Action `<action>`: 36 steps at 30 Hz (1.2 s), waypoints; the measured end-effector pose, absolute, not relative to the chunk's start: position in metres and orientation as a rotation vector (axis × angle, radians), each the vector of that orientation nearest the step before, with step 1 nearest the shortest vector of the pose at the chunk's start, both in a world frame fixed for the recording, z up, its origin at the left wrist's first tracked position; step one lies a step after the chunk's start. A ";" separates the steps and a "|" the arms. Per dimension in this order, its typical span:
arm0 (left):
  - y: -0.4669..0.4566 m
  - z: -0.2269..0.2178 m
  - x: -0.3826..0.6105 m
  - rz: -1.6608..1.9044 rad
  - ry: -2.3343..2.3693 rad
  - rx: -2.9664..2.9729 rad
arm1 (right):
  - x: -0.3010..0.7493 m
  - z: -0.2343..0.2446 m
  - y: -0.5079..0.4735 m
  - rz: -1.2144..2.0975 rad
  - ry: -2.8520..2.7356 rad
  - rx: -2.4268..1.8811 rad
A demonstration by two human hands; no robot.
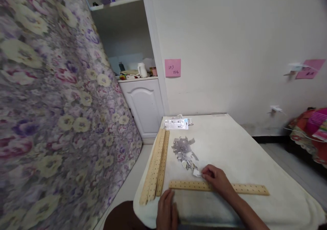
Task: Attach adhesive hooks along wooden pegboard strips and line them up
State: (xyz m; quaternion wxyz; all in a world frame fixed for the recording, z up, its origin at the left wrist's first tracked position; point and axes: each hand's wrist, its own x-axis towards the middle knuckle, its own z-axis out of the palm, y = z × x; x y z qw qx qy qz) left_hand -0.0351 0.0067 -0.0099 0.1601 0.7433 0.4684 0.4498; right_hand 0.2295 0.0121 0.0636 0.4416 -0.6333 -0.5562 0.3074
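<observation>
Just ahead of my right grip (217,179), a loose pile of small metal pieces (182,148) is lying on the white-covered tabletop (242,148). The fingertips are closing around one pale piece (196,172) at the pile's near end. I cannot tell whether they are pinching it or only touching it. Beneath that wrist, a perforated wooden strip (245,188) is lying crosswise along the near side of the tabletop, with the hand crossing over it. My left grip (167,209) is resting flat and spread on the near edge, just short of the strip's left end, and is holding nothing.

Well to the left of both grips, a stack of matching strips (158,165) is lying lengthwise along the tabletop's side. Beyond the pile, a clear packet (176,123) is sitting at the far edge. A pink note (172,67) is hanging on the wall behind.

By my reading, the work is sitting at an early point. One strip is laid out for use and the others are waiting aside. I am seeing no metal piece fixed to the laid-out strip, though its holes are too small to be sure. Most of the pile is lying untouched.
</observation>
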 end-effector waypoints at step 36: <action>-0.009 0.021 0.004 0.821 1.038 1.096 | 0.150 0.051 0.008 1.238 -1.295 -1.300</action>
